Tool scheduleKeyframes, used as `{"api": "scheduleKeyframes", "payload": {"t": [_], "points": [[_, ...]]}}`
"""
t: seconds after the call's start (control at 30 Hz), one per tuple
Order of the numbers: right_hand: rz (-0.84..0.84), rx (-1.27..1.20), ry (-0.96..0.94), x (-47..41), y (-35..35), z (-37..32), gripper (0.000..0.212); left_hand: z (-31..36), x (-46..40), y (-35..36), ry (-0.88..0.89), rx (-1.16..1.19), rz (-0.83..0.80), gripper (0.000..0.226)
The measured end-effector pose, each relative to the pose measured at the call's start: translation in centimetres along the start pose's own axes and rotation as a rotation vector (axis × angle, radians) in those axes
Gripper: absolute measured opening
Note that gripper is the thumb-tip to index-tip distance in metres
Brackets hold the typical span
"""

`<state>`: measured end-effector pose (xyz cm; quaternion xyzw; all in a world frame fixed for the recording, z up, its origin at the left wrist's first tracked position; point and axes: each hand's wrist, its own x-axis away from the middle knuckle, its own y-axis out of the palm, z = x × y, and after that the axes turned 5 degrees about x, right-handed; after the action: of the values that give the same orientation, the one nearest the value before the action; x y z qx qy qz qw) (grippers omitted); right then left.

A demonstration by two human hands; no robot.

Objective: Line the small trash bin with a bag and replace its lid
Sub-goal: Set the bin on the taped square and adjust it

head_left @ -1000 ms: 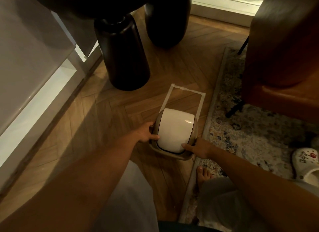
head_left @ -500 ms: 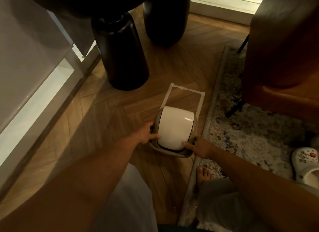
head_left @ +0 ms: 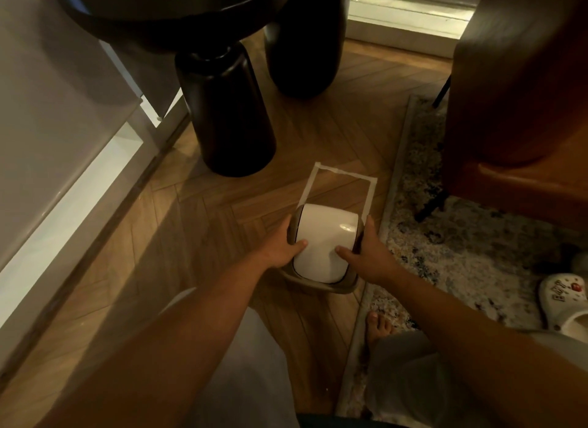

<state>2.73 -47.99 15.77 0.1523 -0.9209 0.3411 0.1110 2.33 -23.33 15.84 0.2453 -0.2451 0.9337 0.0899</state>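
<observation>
A small trash bin point(head_left: 319, 286) with a taupe rim stands on the wooden floor, half inside a rectangle of pale tape point(head_left: 345, 175). Its white domed swing lid point(head_left: 323, 238) sits on top. My left hand point(head_left: 283, 246) grips the lid's left side, thumb on the white dome. My right hand point(head_left: 366, 252) grips the right side, thumb also on the dome. No bag shows around the rim.
Two dark round table legs point(head_left: 227, 115) stand beyond the bin under a dark tabletop. A patterned rug point(head_left: 451, 236) lies to the right with a brown armchair point(head_left: 515, 109) on it. A white clog point(head_left: 564, 300) and my bare foot point(head_left: 378, 327) are nearby. White cabinets point(head_left: 54, 141) line the left.
Both hands have slid further along the lid's sides, the right hand moving up from the near corner. The bin sits slightly further into the tape rectangle.
</observation>
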Motion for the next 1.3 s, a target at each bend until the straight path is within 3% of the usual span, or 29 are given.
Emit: {"api": "scheduleKeyframes", "payload": {"t": [0.3,0.43,0.57,0.73,0.87,1.3], "points": [[-0.067,0.041,0.029,3.6,2.0,2.4,0.105,-0.7,0.8,0.7,-0.049,0.021,-0.081,0.092],[-0.195,0.096,0.055,4.7,3.6,4.8,0.129,-0.8,0.5,1.1,-0.069,0.104,-0.068,0.102],[-0.087,-0.001,0.026,4.4,4.6,5.0,0.139,-1.7,-0.4,1.5,-0.084,0.117,-0.062,0.108],[0.004,-0.213,0.02,1.9,4.1,5.9,0.139,-1.8,-2.3,1.6,-0.051,0.131,-0.122,0.108],[0.022,-0.259,-0.01,0.6,4.5,6.5,0.136,-1.5,-4.2,1.4,-0.041,0.141,-0.102,0.122],[0.116,-0.312,-0.048,-4.4,3.4,7.2,0.134,-0.5,-10.9,1.0,0.007,0.124,0.0,0.12]]}}
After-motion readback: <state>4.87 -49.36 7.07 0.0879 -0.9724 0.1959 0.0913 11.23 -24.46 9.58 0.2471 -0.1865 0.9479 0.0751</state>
